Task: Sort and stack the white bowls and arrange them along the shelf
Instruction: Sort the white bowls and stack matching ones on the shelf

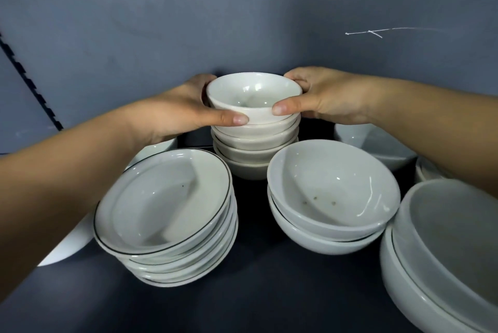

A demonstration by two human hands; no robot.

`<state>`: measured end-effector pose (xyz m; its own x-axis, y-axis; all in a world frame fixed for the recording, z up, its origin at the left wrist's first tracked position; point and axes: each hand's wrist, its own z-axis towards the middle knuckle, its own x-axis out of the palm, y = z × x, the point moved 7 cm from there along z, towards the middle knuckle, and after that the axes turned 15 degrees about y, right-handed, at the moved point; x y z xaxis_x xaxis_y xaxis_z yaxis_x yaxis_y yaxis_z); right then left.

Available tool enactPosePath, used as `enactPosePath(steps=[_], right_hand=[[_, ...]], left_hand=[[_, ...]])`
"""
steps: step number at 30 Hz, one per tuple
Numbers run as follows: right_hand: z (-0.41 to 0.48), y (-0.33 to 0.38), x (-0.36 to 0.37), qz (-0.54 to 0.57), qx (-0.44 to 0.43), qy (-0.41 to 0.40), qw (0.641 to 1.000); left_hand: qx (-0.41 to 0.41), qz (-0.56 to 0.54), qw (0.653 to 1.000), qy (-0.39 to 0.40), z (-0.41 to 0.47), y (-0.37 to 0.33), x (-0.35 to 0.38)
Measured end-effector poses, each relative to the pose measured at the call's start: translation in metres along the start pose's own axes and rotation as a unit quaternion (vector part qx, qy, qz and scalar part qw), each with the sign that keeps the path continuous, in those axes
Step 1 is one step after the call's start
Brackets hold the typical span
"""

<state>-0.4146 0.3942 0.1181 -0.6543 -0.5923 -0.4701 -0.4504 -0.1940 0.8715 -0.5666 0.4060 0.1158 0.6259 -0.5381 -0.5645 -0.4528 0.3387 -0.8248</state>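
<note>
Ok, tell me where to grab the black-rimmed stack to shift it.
Take the black-rimmed stack by its lowest dish, coming in under its rim from left and right together. Its dishes sit unevenly, so gripping the top one would probably lift only that.

The shelf point(256, 292) bears a small-bowl stack point(253, 154), black-rimmed stack point(167, 214), two-bowl stack point(331, 197) and larger bowls point(444, 251), perhaps others.

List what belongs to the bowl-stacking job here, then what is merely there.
Job: small-bowl stack, gripped by the left hand and right hand; black-rimmed dish stack; pair of plain bowls; large bowls at right; shelf.
Merely there: white scratch on the back wall; notched rail at left.
</note>
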Motion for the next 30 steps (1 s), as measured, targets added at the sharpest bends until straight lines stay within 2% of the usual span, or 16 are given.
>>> enactPosePath(steps=[3,8,11,13,16,19,20,22,24,25,30], right_hand=[[0.000,-0.003,-0.001,-0.006,0.009,-0.017,1.000],[-0.012,0.000,-0.009,-0.093,0.076,-0.068,0.990],[-0.047,0.020,-0.015,-0.207,0.129,-0.123,0.962],[-0.078,0.041,-0.014,-0.255,0.123,-0.157,0.946],[-0.128,0.062,-0.006,-0.250,0.099,-0.226,0.936],[-0.179,0.079,0.017,-0.266,0.029,-0.330,0.905],[-0.194,0.077,0.026,-0.276,0.017,-0.360,0.891],[-0.223,0.064,0.043,-0.282,0.010,-0.418,0.863],[-0.245,0.042,0.058,-0.270,0.003,-0.462,0.845],[-0.253,0.030,0.065,-0.256,0.002,-0.483,0.837],[-0.277,-0.044,0.099,-0.114,0.010,-0.561,0.820]], left_hand=[[-0.002,-0.009,1.000,-0.009,-0.001,0.003,-0.001],[-0.024,-0.002,1.000,-0.003,-0.007,-0.007,0.004],[-0.048,0.049,0.995,-0.074,-0.027,-0.027,-0.006],[-0.019,0.068,0.989,-0.127,-0.045,-0.051,-0.009],[0.102,0.007,0.983,-0.155,-0.075,-0.095,0.014],[0.207,-0.041,0.968,-0.139,-0.097,-0.119,0.052],[0.228,-0.029,0.964,-0.135,-0.102,-0.120,0.066],[0.263,0.103,0.949,-0.142,-0.111,-0.120,0.096],[0.264,0.241,0.925,-0.129,-0.115,-0.113,0.126],[0.259,0.259,0.923,-0.117,-0.114,-0.107,0.138],[0.197,0.191,0.961,-0.044,-0.105,-0.084,0.181]])
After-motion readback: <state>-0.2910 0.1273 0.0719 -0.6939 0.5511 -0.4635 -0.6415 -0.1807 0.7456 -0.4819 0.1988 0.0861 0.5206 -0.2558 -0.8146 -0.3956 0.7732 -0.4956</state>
